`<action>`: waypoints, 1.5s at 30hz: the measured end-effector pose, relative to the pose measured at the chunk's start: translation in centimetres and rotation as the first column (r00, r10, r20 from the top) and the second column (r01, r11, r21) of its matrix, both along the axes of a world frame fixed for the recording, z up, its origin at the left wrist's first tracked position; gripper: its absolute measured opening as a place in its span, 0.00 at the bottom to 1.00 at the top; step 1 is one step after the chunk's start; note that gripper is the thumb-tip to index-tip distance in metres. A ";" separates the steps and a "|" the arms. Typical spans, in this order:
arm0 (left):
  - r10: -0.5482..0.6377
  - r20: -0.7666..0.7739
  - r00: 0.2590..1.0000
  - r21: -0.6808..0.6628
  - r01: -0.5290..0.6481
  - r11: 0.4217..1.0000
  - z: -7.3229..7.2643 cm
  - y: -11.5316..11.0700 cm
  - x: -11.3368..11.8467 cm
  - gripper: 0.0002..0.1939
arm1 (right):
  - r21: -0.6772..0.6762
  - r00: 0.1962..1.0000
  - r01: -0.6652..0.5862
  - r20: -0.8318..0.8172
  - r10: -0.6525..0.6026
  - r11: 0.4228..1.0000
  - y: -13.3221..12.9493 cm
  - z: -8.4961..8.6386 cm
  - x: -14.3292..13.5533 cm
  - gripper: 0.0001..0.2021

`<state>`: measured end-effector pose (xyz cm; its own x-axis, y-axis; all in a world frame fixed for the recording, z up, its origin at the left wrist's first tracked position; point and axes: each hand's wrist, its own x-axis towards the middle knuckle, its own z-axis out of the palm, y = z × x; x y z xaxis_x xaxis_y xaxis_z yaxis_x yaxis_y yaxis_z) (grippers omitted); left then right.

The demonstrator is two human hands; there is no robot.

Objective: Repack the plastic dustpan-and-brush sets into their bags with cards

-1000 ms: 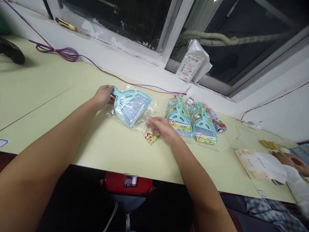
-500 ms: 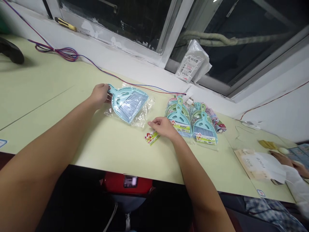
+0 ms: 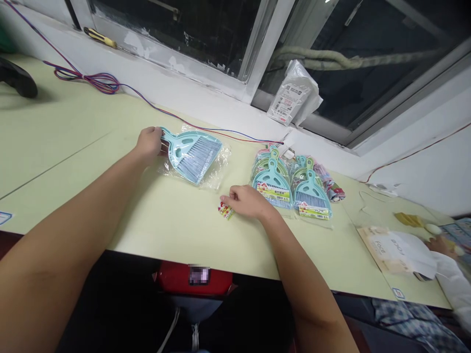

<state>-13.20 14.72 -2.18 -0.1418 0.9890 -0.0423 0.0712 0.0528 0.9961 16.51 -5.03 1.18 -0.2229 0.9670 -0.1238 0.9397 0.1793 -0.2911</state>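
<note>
My left hand (image 3: 150, 143) is closed around the handle of a light blue dustpan and brush set (image 3: 196, 156). Grey bristles lie across the pan, and a clear plastic bag (image 3: 222, 169) surrounds it. To its right, my right hand (image 3: 246, 200) has its fingers curled together on a small printed label card (image 3: 225, 211) at the table surface. The hand covers much of the card. Right of that hand are two stacks of bagged dustpan sets, a left stack (image 3: 272, 174) and a right stack (image 3: 312, 189), with similar labels on their front pieces.
Red and blue wires (image 3: 154, 105) run along the back of the pale table (image 3: 165, 220). A white plastic packet (image 3: 290, 100) leans on the window ledge, with a screwdriver (image 3: 105, 39) farther left. At far right, another person's hand (image 3: 439, 245) is near a paper bag (image 3: 382, 250).
The dustpan set has shifted slightly left with my left hand. My right hand's fingers have curled in over the label card, which shows less now. The other person's hand has moved.
</note>
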 end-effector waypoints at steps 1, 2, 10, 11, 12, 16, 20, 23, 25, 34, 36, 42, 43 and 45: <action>0.000 -0.001 1.000 -0.002 0.000 1.000 0.0 0.0 0.0 0.06 | 0.021 1.000 0.007 -0.027 -0.006 1.000 0.0 0.2 0.2 0.20; 0.000 -0.001 1.000 -0.006 0.000 1.000 -0.1 0.1 -0.1 0.06 | 0.036 0.999 0.021 -0.045 -0.019 0.999 0.1 0.4 0.4 0.20; -0.020 -0.016 1.000 -0.016 0.019 1.000 0.2 -0.2 0.0 0.06 | -0.031 0.999 -0.045 -0.017 0.044 0.999 -0.9 0.5 -1.3 0.20; -0.015 -0.016 1.000 -0.016 0.015 1.000 0.2 -0.3 0.1 0.06 | -0.025 0.998 -0.055 0.011 0.055 0.998 -1.1 0.3 -1.9 0.20; -0.011 -0.017 1.000 -0.017 0.011 1.000 0.3 -0.4 0.1 0.06 | -0.014 0.997 -0.063 0.046 0.063 0.998 -1.3 0.1 -2.3 0.19; -0.011 -0.020 1.000 -0.013 0.010 1.000 0.4 -0.5 0.2 0.07 | 0.044 0.978 -0.116 0.179 0.106 0.992 -1.5 -0.6 -3.4 0.15; -0.006 -0.016 1.000 -0.013 0.006 1.000 0.6 -0.6 0.3 0.07 | 0.052 0.958 -0.175 0.242 0.157 0.983 -1.5 -1.0 -3.7 0.13; -0.006 -0.010 1.000 -0.015 0.005 1.000 0.6 -0.7 0.3 0.07 | 0.063 0.950 -0.193 0.260 0.170 0.979 -1.6 -1.0 -4.0 0.13; 0.000 -0.008 1.000 -0.014 0.000 1.000 0.6 -0.6 0.3 0.07 | 0.099 0.953 -0.191 0.257 0.161 0.976 -1.7 -0.8 -4.1 0.12; 0.012 -0.055 0.998 -0.043 -0.014 0.999 -0.2 0.1 -0.1 0.08 | 0.285 0.971 -0.084 0.237 0.015 0.955 -1.3 0.1 -2.8 0.10; 0.006 -0.083 0.996 -0.061 -0.011 0.998 -0.3 0.2 -0.2 0.08 | 0.295 0.973 -0.073 0.230 0.003 0.953 -1.3 0.0 -2.8 0.10; -0.001 -0.128 0.992 -0.104 -0.012 0.995 -0.2 0.1 -0.2 0.08 | 0.132 0.953 -0.082 0.301 0.039 0.988 -1.7 -0.4 -3.4 0.18; -0.008 -0.125 0.992 -0.108 -0.006 0.994 -0.3 0.1 -0.3 0.08 | 0.120 0.949 -0.097 0.310 0.056 0.988 -1.7 -0.5 -3.5 0.15; -0.017 -0.115 0.993 -0.114 0.004 0.993 -0.4 0.2 -0.3 0.08 | 0.105 0.942 -0.134 0.321 0.094 0.985 -1.8 -0.5 -3.5 0.11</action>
<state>-13.54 14.96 -2.53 -0.1416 0.9802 -0.1382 0.1868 0.1636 0.9687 13.03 -6.84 0.70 -0.3015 0.9495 -0.0864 0.9508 0.3062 0.0464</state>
